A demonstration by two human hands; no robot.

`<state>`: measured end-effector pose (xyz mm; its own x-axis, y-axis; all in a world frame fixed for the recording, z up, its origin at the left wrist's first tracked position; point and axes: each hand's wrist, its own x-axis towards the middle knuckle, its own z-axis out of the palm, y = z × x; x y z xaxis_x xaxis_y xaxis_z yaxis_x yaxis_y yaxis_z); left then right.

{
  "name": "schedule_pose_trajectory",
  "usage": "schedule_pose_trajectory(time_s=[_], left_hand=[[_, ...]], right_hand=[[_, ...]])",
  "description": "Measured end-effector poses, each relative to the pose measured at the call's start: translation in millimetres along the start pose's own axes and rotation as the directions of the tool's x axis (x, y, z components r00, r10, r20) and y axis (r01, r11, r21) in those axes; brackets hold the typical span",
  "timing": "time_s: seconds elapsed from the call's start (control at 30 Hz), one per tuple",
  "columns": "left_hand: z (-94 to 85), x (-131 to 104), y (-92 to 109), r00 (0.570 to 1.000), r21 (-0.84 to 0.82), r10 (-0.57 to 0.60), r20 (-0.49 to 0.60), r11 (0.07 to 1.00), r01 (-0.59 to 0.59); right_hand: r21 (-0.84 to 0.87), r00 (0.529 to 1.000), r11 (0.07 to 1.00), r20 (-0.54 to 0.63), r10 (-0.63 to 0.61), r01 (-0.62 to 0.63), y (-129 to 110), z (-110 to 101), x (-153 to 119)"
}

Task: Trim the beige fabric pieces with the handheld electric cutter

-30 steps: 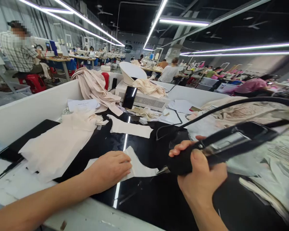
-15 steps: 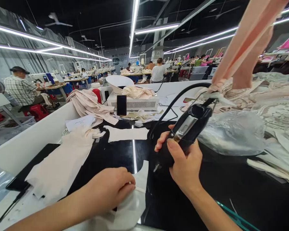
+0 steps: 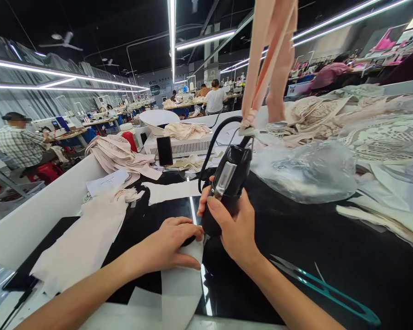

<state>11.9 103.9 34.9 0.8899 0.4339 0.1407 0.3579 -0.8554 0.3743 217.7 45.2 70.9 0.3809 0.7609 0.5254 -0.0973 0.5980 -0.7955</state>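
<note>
Left side of the bench has a fabric stack sitting partly over a flat panel, with a paper sheet right behind that and a cloth heap further back. Middle back there's a box, a dish and some bunched cloth on top, phone upright in front of it. One cut piece lies in front of the phone. Over on the right it's a plastic bag, lace pieces behind, snips nearer the front.
</note>
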Motion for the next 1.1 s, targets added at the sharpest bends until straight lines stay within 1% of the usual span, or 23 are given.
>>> schedule_pose_trajectory(time_s=[0.17, 0.33, 0.5, 0.67, 0.93, 1.1], left_hand=[[-1.3, -5, -2, 0.998, 0.015, -0.042, 0.042, 0.999, 0.041], [-3.9, -7, 1, 0.995, 0.004, -0.06, 0.078, 0.998, 0.059], [-11.0, -2, 9, 0.983, -0.043, -0.104, 0.154, 0.993, 0.112], [-17.8, 3, 14, 0.967, -0.079, -0.152, 0.206, 0.982, 0.172], [-18.2, 6, 16, 0.964, -0.055, -0.157, 0.216, 0.983, 0.173], [-14.5, 4, 12, 0.979, -0.067, -0.091, 0.181, 0.992, 0.104]], right_hand=[[0.003, 1.0, 1.0, 0.008, 0.004, -0.004, 0, 3, -1], [0.01, 1.0, 1.0, -0.023, -0.008, 0.008, -1, 4, 2], [0.002, 0.999, 1.0, -0.05, -0.016, 0.016, -1, 6, 3], [-0.008, 0.999, 1.0, -0.034, -0.017, 0.017, 0, 6, 1], [-0.028, 1.0, 0.999, -0.016, -0.018, 0.017, -2, 4, -3], [-0.014, 1.0, 1.0, -0.011, -0.008, 0.008, 0, 1, -12]])
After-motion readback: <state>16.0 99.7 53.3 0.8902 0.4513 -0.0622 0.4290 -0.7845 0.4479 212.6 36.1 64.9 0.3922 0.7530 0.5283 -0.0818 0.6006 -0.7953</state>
